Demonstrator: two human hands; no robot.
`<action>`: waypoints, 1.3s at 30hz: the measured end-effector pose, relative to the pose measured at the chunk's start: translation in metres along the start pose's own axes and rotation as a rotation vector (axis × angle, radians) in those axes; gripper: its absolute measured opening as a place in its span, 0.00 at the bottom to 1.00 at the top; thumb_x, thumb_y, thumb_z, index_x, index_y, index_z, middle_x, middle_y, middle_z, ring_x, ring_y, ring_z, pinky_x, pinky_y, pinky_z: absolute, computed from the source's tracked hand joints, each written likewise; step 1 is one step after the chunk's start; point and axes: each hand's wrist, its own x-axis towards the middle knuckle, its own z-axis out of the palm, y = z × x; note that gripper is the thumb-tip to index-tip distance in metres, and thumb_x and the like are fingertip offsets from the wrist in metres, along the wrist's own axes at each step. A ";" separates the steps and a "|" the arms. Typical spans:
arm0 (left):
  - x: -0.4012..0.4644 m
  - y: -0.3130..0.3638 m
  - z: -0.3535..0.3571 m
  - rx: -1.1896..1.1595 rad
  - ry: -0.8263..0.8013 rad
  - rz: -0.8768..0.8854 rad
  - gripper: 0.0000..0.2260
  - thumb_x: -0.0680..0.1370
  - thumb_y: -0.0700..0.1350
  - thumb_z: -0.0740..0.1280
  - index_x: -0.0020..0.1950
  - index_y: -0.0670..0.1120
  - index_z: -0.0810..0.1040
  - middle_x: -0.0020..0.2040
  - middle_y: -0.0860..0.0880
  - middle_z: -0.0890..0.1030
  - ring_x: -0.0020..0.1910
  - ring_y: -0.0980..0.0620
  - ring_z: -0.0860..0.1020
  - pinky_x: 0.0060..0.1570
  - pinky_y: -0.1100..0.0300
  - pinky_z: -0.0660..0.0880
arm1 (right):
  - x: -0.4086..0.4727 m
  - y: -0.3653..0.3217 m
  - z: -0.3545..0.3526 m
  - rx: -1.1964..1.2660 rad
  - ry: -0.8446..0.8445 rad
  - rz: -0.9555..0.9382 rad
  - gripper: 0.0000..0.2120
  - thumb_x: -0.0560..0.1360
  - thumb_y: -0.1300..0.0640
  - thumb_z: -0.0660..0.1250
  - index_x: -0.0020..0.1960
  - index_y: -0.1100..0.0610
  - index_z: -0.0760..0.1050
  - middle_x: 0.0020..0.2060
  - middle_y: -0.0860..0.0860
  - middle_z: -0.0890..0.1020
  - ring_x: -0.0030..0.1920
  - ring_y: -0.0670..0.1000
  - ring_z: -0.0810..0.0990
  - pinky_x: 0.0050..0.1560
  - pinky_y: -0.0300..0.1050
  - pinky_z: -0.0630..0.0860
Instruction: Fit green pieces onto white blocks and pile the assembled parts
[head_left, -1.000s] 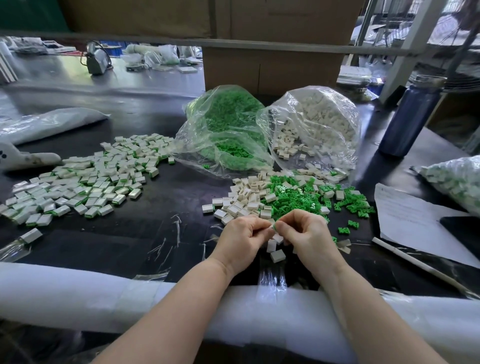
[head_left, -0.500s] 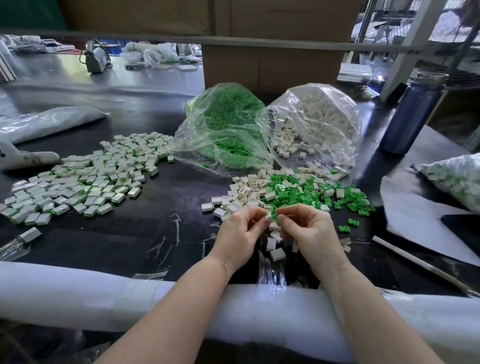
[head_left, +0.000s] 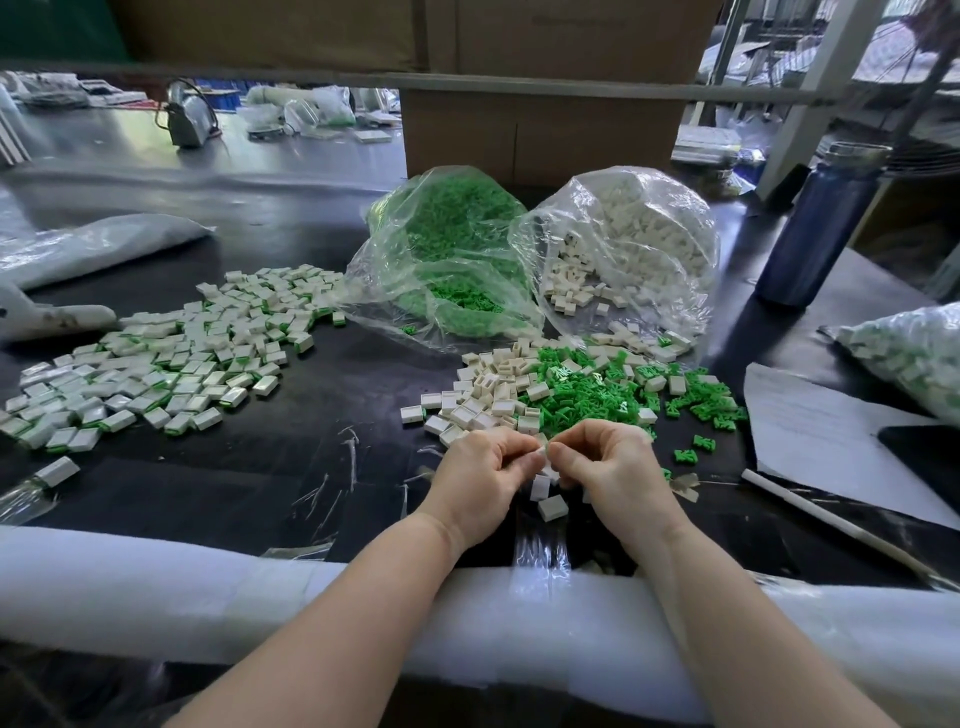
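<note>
Black bench: left hand (head_left: 480, 475) and right hand (head_left: 605, 467) pinch one white block (head_left: 542, 453) between their fingertips; finished pile (head_left: 171, 358) lies far left, nearer left hand.

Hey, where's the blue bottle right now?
In the head view, the blue bottle stands upright at the far right of the table, just right of the clear bag of white blocks.

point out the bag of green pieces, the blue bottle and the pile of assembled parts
bag of green pieces (head_left: 447, 260), head view, front plastic wall
blue bottle (head_left: 815, 228), head view, mid body
pile of assembled parts (head_left: 171, 364), head view, pile centre
</note>
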 end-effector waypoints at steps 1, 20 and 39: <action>0.000 0.000 0.000 0.015 0.009 0.004 0.07 0.76 0.41 0.67 0.51 0.41 0.82 0.39 0.54 0.78 0.40 0.57 0.75 0.49 0.60 0.75 | 0.000 0.000 0.000 0.001 -0.001 0.002 0.09 0.72 0.64 0.70 0.35 0.55 0.78 0.23 0.46 0.77 0.26 0.41 0.75 0.30 0.34 0.73; 0.001 0.005 -0.002 -0.270 0.043 -0.128 0.04 0.74 0.36 0.67 0.45 0.44 0.79 0.39 0.40 0.79 0.41 0.43 0.78 0.47 0.53 0.76 | 0.000 -0.004 -0.001 0.073 0.075 -0.107 0.10 0.72 0.64 0.70 0.35 0.53 0.80 0.28 0.47 0.81 0.31 0.42 0.77 0.34 0.35 0.74; -0.001 0.011 -0.004 -0.248 0.008 -0.034 0.07 0.74 0.34 0.67 0.46 0.45 0.79 0.46 0.46 0.75 0.36 0.54 0.72 0.37 0.70 0.71 | 0.000 -0.001 0.002 -0.025 -0.050 -0.135 0.05 0.74 0.51 0.65 0.47 0.48 0.79 0.40 0.47 0.84 0.43 0.46 0.82 0.48 0.43 0.78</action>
